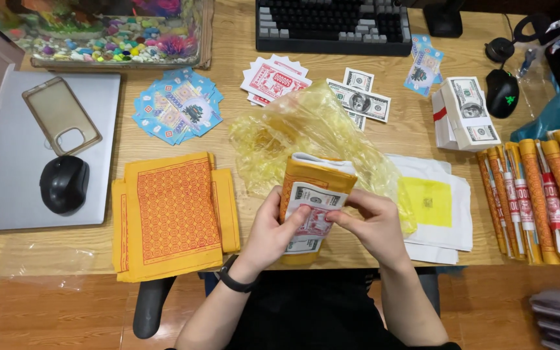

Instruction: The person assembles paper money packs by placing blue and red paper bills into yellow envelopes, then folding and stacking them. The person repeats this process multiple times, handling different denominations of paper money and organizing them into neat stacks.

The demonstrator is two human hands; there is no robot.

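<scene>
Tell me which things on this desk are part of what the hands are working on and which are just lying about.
In hand:
left hand and right hand, both gripping the yellow paper bundle
banknote-style slips held against it
crumpled yellow plastic bag just behind it

Lying about:
keyboard
two mice
phone case
fanned blue notes
rolled orange packs

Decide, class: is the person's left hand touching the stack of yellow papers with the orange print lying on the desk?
Apart. The head view shows bare wood between the left hand, which grips a folded yellow bundle, and the yellow papers.
</scene>
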